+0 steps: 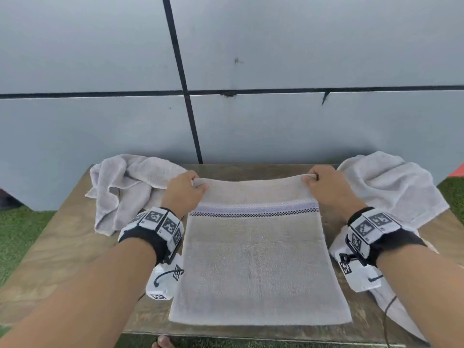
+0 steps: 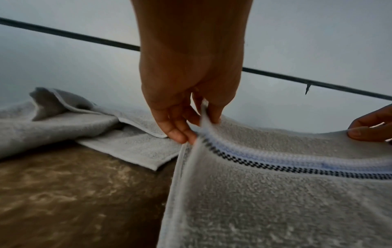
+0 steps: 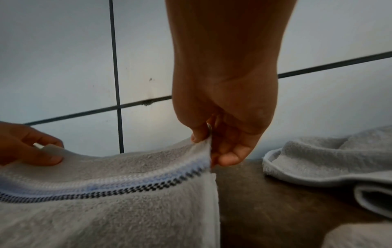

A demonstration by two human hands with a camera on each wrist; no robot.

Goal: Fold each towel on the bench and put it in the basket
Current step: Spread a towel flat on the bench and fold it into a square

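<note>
We see a grey towel with a woven stripe point(image 1: 253, 259) spread flat in the middle of the wooden bench point(image 1: 57, 249), its near edge at the bench's front and its far edge raised off the wood. The left hand point(image 1: 184, 190) pinches the far left corner between thumb and curled fingers, and the right hand point(image 1: 326, 185) pinches the far right corner the same way, so the far edge hangs in a shallow sag between them. A pale blue and black checked band point(image 1: 253, 209) runs across the towel just below the hands. A crumpled grey towel point(image 1: 125, 189) lies on the bench's far left corner, beside the left hand. Another crumpled towel point(image 1: 391, 189) lies at the right, draping over the bench's right edge. Behind stands a grey tiled wall point(image 1: 301, 46); green turf point(image 1: 15, 234) shows below the bench.
</note>
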